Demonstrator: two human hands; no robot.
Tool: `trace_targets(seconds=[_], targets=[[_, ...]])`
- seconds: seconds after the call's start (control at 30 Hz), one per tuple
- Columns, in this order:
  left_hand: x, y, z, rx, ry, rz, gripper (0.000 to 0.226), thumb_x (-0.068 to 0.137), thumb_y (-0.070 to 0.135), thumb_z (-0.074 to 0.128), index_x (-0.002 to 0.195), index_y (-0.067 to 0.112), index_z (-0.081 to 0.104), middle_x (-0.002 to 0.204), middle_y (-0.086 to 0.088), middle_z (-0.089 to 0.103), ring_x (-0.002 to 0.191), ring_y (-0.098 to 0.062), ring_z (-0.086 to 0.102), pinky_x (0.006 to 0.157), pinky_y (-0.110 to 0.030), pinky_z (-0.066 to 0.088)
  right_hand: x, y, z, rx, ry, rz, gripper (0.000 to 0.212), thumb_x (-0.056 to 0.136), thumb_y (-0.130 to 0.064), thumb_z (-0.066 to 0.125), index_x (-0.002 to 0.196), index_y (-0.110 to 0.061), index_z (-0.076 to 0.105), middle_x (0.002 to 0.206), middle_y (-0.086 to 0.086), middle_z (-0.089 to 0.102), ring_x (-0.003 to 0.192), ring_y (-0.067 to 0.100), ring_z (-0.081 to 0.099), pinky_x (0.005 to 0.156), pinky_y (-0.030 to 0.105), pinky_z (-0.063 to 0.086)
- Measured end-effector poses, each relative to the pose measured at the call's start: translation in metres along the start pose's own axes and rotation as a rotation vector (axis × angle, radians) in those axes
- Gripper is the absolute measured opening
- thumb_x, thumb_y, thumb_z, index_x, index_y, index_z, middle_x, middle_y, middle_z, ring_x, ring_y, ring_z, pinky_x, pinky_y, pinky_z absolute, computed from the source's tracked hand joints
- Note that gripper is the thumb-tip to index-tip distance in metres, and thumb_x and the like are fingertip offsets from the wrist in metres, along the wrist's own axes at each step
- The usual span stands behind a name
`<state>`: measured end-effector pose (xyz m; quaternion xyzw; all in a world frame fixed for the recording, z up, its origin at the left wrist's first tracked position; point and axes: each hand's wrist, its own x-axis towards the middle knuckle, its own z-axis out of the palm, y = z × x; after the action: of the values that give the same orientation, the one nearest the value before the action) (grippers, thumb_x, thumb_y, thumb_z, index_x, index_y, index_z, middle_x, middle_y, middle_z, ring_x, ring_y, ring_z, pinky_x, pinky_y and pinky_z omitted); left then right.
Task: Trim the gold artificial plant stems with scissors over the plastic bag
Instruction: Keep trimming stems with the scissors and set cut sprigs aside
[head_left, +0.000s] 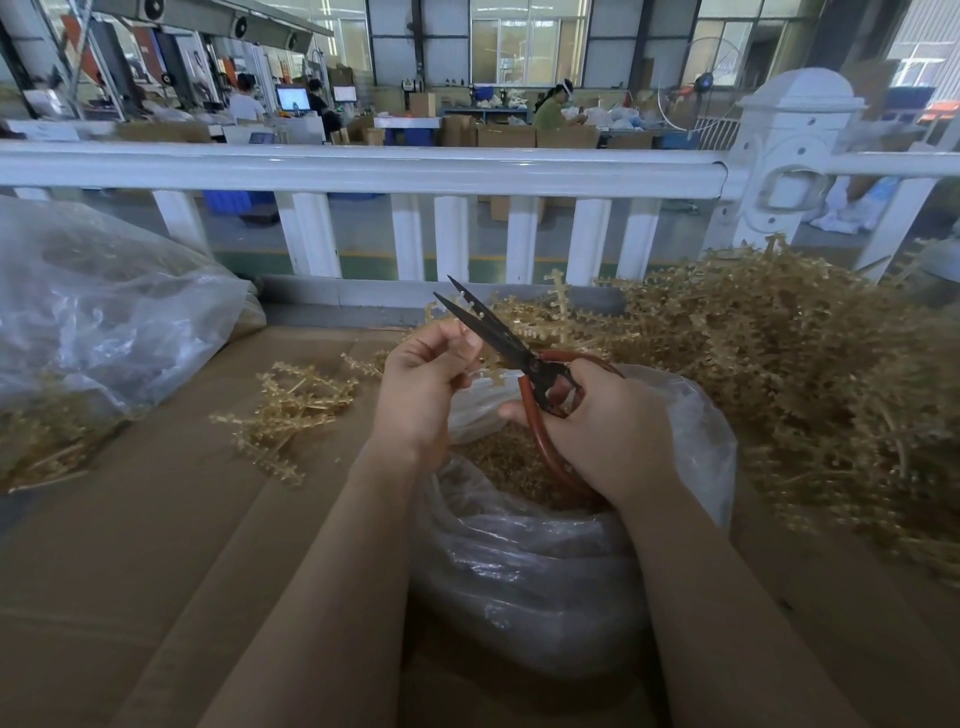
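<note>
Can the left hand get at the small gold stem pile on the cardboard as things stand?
Probably not yet: the left hand is pinching a stem piece at the scissors blades. The path itself looks clear, since the small pile lies just left of that hand on open cardboard with nothing between.

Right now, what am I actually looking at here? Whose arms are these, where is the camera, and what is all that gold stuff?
No machine here: a person wears a camera on the head, looking down at their own bare arms. The right hand holds red-handled scissors, blades open. The left hand pinches a gold plastic stem at the blades. Below them sits an open plastic bag holding gold bits. A big pile of gold stems lies to the right, a few stems to the left, on a cardboard surface. A white railing stands behind.
</note>
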<state>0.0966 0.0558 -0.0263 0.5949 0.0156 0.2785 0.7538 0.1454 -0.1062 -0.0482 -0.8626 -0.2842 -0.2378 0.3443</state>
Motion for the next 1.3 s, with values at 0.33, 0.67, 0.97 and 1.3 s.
trace_targets(seconds=[0.33, 0.67, 0.97, 1.3], targets=[[0.0002, -0.0039, -0.0013, 0.127, -0.059, 0.066, 0.025, 0.097, 0.0, 0.055, 0.085, 0.018, 0.068, 0.065, 0.012, 0.052, 0.062, -0.006, 0.042, 0.063, -0.021, 0.037, -0.0004, 0.0003, -0.0002, 0.052, -0.022, 0.024, 0.064, 0.068, -0.089, 0.054, 0.088, -0.03, 0.066, 0.075, -0.02, 0.063, 0.07, -0.008, 0.056, 0.06, 0.006, 0.039], [-0.0006, 0.0014, -0.0017, -0.028, 0.011, -0.004, 0.027, 0.094, -0.001, 0.053, 0.078, 0.016, 0.066, 0.072, -0.004, 0.057, 0.063, -0.01, 0.05, 0.061, -0.023, 0.038, 0.0004, 0.0002, -0.0012, 0.023, -0.03, 0.037, 0.063, 0.069, -0.087, 0.056, 0.088, -0.027, 0.069, 0.075, -0.016, 0.066, 0.071, 0.002, 0.062, 0.065, 0.02, 0.053], [-0.002, 0.0025, -0.0025, -0.025, 0.061, 0.004, 0.013, 0.096, 0.005, 0.058, 0.089, 0.006, 0.07, 0.067, -0.002, 0.057, 0.06, -0.008, 0.049, 0.06, -0.018, 0.041, 0.0013, 0.0032, 0.0, -0.013, -0.034, 0.053, 0.066, 0.064, -0.091, 0.052, 0.077, -0.027, 0.062, 0.069, -0.016, 0.061, 0.066, -0.002, 0.057, 0.061, 0.02, 0.05], [-0.0036, 0.0048, -0.0019, 0.055, 0.038, 0.03, 0.015, 0.092, 0.002, 0.062, 0.079, 0.008, 0.066, 0.068, -0.006, 0.059, 0.063, -0.01, 0.051, 0.063, -0.02, 0.041, 0.0018, 0.0048, -0.0004, -0.034, -0.016, 0.014, 0.062, 0.068, -0.092, 0.049, 0.08, -0.032, 0.061, 0.069, -0.019, 0.061, 0.066, -0.003, 0.056, 0.059, 0.02, 0.05]])
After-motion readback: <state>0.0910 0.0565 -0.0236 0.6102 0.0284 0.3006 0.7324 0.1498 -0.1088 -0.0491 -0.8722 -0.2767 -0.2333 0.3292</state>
